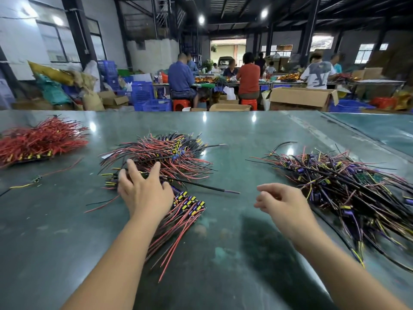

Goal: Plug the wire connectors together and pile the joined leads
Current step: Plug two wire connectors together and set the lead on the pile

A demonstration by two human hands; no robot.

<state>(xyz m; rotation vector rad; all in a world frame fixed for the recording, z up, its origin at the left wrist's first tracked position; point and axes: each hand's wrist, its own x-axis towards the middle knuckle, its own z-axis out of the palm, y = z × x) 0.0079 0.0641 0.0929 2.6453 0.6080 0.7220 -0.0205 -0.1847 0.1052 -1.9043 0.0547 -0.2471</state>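
A pile of joined red-and-black leads with yellow and blue connectors lies in the middle of the green table. My left hand rests on its near part with fingers spread and straight, pressing the wires down. A second bundle of joined leads fans out just right of that wrist. My right hand hovers over bare table, fingers loosely curled, holding nothing. To its right sprawls a loose heap of black, purple and yellow leads.
A heap of red leads sits at the far left, with a stray lead in front of it. Beyond the table's far edge, several people sit at benches among blue crates and cardboard boxes.
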